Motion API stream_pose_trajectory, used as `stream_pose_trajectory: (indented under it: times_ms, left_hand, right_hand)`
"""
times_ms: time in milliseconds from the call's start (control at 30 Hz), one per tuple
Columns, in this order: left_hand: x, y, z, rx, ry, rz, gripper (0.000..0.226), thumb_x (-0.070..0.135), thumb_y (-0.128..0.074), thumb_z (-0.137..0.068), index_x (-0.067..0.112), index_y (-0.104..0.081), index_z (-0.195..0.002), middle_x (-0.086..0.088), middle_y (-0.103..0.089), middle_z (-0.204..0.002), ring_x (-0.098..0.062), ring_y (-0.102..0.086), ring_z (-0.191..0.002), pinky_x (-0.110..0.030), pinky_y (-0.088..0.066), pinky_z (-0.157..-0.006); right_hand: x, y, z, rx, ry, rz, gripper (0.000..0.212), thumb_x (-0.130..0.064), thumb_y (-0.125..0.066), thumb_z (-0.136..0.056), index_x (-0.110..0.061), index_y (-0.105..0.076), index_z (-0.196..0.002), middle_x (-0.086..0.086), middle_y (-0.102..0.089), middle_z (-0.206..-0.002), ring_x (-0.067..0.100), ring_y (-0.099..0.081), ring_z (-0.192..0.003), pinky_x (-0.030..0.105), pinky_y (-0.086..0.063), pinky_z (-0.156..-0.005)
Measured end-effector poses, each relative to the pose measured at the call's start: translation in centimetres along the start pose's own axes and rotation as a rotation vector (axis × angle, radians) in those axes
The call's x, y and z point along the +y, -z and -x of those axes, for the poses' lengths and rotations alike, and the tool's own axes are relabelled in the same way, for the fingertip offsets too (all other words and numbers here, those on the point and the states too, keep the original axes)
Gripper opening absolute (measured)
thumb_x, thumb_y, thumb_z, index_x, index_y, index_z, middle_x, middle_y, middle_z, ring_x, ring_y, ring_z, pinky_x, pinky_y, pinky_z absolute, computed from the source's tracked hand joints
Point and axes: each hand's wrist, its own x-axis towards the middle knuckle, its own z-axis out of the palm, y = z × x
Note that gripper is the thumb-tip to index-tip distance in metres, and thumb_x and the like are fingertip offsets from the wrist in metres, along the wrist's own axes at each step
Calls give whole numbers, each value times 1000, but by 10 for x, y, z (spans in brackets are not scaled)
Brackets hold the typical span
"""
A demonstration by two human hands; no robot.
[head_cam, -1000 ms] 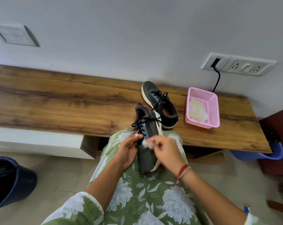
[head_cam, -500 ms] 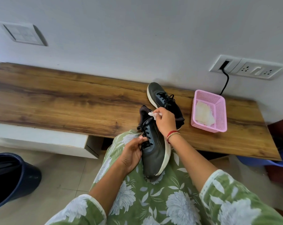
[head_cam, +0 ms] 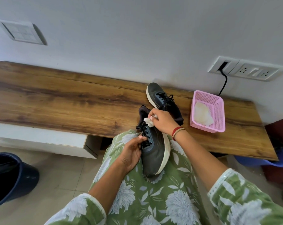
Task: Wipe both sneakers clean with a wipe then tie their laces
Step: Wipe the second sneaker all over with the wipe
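A dark grey sneaker (head_cam: 155,151) with a white sole lies on my lap, toe toward me, its black laces loose. My left hand (head_cam: 131,151) grips its left side at the laces. My right hand (head_cam: 162,121) pinches a crumpled white wipe (head_cam: 148,121) against the sneaker's tongue near the collar. The second sneaker (head_cam: 157,95) rests on the wooden bench (head_cam: 72,103) behind, its heel hidden by my right hand.
A pink basket (head_cam: 216,109) holding white wipes sits on the bench's right part, below a wall socket with a black cable. A dark blue bin (head_cam: 10,177) stands on the floor at left; a blue tub (head_cam: 274,161) shows under the bench's right end.
My right hand carried the wipe from the sneaker's mid-laces up to the tongue near the collar. The sneaker tilted so more of its right side shows. My left hand kept its hold.
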Motion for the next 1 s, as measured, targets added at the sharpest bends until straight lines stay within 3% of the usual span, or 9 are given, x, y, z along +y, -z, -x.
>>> stream_pose_trajectory:
  times_ms: [167,267,333,433,533,600,800,900,1000]
  left_hand:
    - [1,-1,0,-2,22,-9,19,13,-61,-73,0,-66,-87,-10,-72,-81,-18,-69,-79,-26,-56,-69]
    - [1,-1,1,0,35,-12,24,17,-60,-72,-1,-66,-87,-11,-71,-82,-19,-69,-78,-25,-56,-69]
    - [1,-1,1,7,39,-13,29,20,-58,-71,-2,-64,-89,-11,-71,-83,-19,-69,-79,-25,-56,-69]
    - [0,0,0,5,24,-19,27,20,-58,-70,1,-66,-87,-9,-72,-81,-18,-69,-78,-26,-56,-69]
    - [-1,-1,0,5,11,-25,21,18,-57,-69,6,-72,-74,-7,-72,-77,-16,-69,-75,-26,-56,-69]
    - [-1,-1,-1,1,7,-29,20,18,-57,-69,7,-73,-72,-6,-72,-76,-16,-69,-75,-26,-56,-71]
    - [-1,2,-2,-7,17,-37,21,21,-58,-71,9,-76,-71,-7,-72,-79,-18,-68,-79,-32,-50,-81]
    - [-1,2,-3,-1,16,-38,20,20,-59,-71,9,-76,-70,-7,-72,-78,-17,-68,-78,-30,-51,-79]
    - [0,1,-1,-2,17,-41,15,15,-62,-72,10,-75,-68,-6,-72,-77,-16,-69,-76,-29,-51,-76]
  right_hand:
    - [-21,6,-18,235,102,-218,13,-7,-49,-91,-10,-62,-92,-2,-59,-89,8,-52,-78,23,-39,-69]
    - [-43,4,-27,151,223,-372,13,-4,-50,-91,-9,-62,-95,4,-63,-103,14,-59,-92,26,-49,-79]
    - [-55,8,-30,76,316,-409,13,0,-51,-91,-6,-62,-96,7,-60,-118,15,-56,-107,20,-47,-88]
    - [-64,29,-37,30,250,-461,14,-3,-49,-92,-7,-61,-99,3,-51,-131,16,-56,-109,22,-54,-80]
    - [-39,50,-42,352,131,-388,13,-8,-49,-94,-10,-59,-101,10,-58,-117,23,-63,-97,33,-58,-69]
    - [-14,52,-38,495,26,-209,12,-13,-48,-94,-11,-60,-96,7,-61,-105,21,-61,-93,37,-55,-77]
    - [18,10,13,218,-312,99,20,-15,-47,-90,-19,-66,-93,6,-66,-96,23,-61,-83,31,-50,-73]
    - [15,-4,27,118,-335,263,28,-19,-48,-88,-22,-64,-111,9,-62,-111,30,-60,-97,34,-47,-81]
    - [12,-9,24,16,-242,382,44,-18,-44,-90,-23,-43,-134,13,-53,-121,36,-56,-106,40,-46,-85]
